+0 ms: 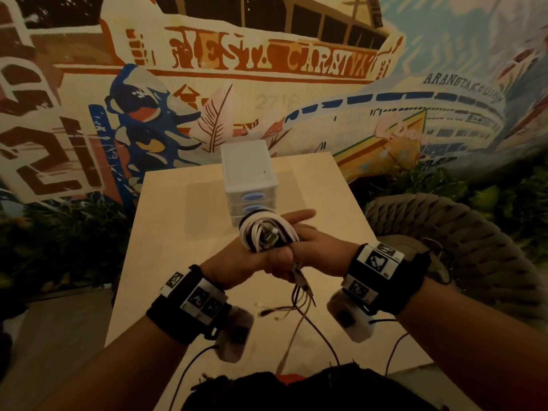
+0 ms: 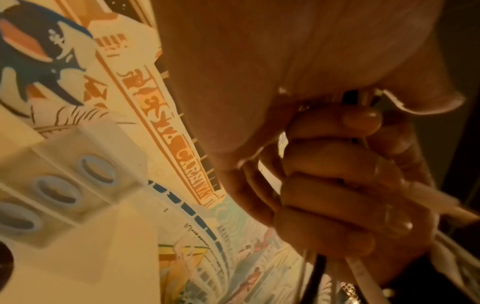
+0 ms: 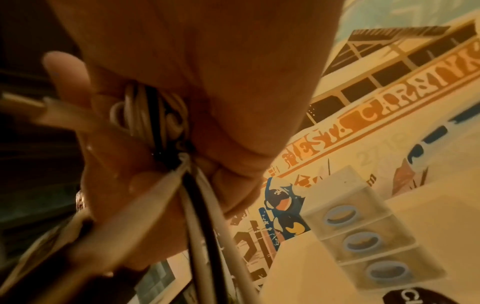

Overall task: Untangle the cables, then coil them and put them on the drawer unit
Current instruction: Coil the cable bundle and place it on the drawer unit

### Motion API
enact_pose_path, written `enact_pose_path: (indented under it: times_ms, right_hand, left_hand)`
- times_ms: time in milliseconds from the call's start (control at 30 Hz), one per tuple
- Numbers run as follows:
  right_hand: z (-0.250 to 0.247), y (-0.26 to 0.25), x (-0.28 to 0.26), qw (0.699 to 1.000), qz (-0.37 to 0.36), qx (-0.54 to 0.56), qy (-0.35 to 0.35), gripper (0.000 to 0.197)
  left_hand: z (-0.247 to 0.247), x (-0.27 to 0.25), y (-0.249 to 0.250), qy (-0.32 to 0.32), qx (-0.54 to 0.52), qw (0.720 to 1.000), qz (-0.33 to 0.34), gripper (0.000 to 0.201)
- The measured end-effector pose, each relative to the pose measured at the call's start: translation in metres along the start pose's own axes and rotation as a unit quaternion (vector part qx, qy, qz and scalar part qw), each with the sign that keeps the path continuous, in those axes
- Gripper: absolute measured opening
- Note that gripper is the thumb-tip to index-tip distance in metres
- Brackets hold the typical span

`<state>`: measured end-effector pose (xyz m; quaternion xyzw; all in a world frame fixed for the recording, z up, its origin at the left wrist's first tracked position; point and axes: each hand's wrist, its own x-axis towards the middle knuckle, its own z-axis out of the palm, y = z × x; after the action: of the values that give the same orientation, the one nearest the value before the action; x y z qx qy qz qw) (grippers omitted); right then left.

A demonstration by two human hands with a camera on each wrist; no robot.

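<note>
Step in hand: judged coiling; black-and-white cable bundle (image 1: 268,232) held in front of the white plastic three-drawer unit with blue oval handles (image 1: 249,173), untangling unfinished.
Left hand (image 1: 252,259): curled round bundle.
Right hand (image 1: 308,250): fingers extended beneath, thumb clamping.
Loose ends (image 1: 299,295): hang nearer the person than the unit.
Next: probably wind in tails, then set atop unit.
Writing: mural, "ARANETA COLISEUM" partly legible.

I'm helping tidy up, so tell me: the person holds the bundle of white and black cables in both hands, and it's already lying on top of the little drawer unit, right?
Not quite. The bundle of cables is not on the drawer unit yet. The head view shows the left hand and right hand holding it above the table, in front of the unit, whose top is bare.
</note>
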<state>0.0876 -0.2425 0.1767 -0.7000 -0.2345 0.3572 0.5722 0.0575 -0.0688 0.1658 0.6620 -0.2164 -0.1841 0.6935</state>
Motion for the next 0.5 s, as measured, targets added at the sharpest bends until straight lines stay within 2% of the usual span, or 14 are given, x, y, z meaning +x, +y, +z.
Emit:
enact_pose_path:
  times_ms: [67,100,133,200,267,367,433,500]
  right_hand:
    - [0.002,-0.003,-0.002,0.998,-0.010,0.055,-0.011,0.024]
    - [0.002,-0.004,-0.003,0.997,-0.018,0.068,-0.019,0.025]
    - [0.000,-0.004,-0.003,0.996,-0.021,0.076,-0.028,0.023]
    - [-0.003,-0.004,-0.005,0.998,-0.014,0.048,-0.043,0.013]
    - [-0.007,0.002,-0.006,0.999,-0.003,-0.007,-0.045,0.027]
    - [-0.011,0.017,-0.012,0.993,0.043,-0.092,-0.055,0.032]
    - [-0.013,0.026,-0.018,0.987,0.090,-0.129,-0.038,0.034]
    - [-0.016,0.030,-0.023,0.983,0.121,-0.138,-0.016,0.039]
  left_hand:
    - [0.006,0.002,0.006,0.023,-0.030,0.999,0.024,0.044]
    - [0.009,0.002,0.011,0.040,-0.027,0.998,0.040,0.037]
    - [0.011,0.002,0.011,0.050,-0.024,0.997,0.058,0.040]
    - [0.012,0.003,0.012,0.069,-0.028,0.994,0.084,0.032]
    - [0.008,0.003,0.014,0.102,-0.055,0.988,0.103,0.010]
    - [-0.004,0.005,0.017,0.179,-0.062,0.976,0.104,0.009]
    - [-0.014,0.004,0.016,0.204,-0.072,0.972,0.090,0.009]
    - [-0.024,0.003,0.010,0.220,-0.039,0.972,0.065,0.014]
